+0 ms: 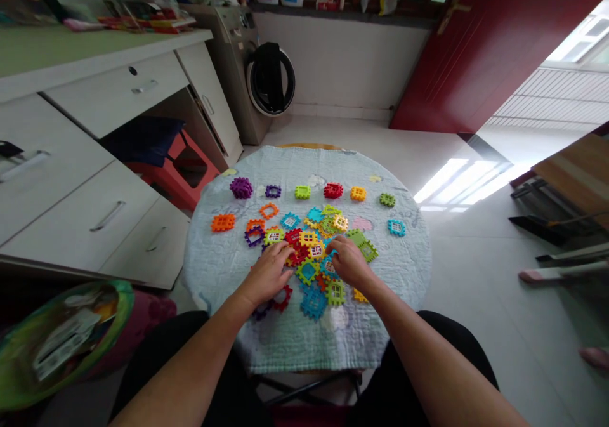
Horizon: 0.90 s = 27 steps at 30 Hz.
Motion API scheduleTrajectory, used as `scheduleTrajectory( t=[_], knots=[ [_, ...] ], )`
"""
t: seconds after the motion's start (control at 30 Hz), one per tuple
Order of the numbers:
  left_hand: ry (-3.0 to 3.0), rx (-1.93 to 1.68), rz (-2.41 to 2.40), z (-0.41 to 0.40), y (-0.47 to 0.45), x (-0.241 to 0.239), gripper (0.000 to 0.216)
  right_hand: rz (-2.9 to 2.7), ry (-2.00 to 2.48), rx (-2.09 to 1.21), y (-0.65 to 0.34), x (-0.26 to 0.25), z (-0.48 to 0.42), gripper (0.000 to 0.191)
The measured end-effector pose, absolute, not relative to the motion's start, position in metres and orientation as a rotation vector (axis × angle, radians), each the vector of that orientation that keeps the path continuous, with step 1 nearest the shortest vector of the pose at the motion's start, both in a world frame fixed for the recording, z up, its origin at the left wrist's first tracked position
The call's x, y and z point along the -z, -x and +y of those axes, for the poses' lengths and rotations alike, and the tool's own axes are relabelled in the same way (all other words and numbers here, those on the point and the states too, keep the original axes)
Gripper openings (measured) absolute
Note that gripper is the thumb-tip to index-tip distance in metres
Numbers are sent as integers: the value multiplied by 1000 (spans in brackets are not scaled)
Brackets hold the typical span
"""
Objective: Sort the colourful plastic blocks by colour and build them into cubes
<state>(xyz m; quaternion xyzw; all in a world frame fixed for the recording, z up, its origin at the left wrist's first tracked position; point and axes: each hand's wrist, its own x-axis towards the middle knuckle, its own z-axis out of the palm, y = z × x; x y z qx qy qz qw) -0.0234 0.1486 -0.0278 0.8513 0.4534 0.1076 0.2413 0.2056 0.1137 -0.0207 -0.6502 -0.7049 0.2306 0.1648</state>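
A pile of colourful plastic interlocking tiles [309, 249] lies in the middle of a round table covered with a pale blue quilted cloth [228, 268]. My left hand [269, 273] rests palm down on the left side of the pile, fingers spread over red and purple tiles. Over the right side of the pile sits my right hand [349, 263], its fingers curled onto tiles; what it grips is hidden. Single tiles lie in a row at the far side: purple [241, 188], green [302, 191], red [333, 190], orange [358, 193].
White drawers and a desk [95, 179] stand left of the table, with a red stool [178, 173] underneath. A washing machine [252, 78] is at the back and a red door [485, 52] at back right. A green bag [57, 338] lies at lower left.
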Motion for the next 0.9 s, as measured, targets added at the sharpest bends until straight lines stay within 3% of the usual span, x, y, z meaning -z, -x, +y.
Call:
scheduleTrajectory(
  t=[0.17,0.37,0.6,0.9],
  knots=[
    [-2318,-339,1250,174,19,26,22,-1964,1785,-552,-205,27,124,21],
    [-2289,-462,1235,184,18,23,17,-2187,1675,-495,-186,30,155,48],
    [-2275,-512,1236,186,15,27,20,-2460,1808,-571,-173,20,184,44],
    [-2361,-539,1594,199,20,37,30,-1892,1984,-398,-258,19,190,54]
  ],
)
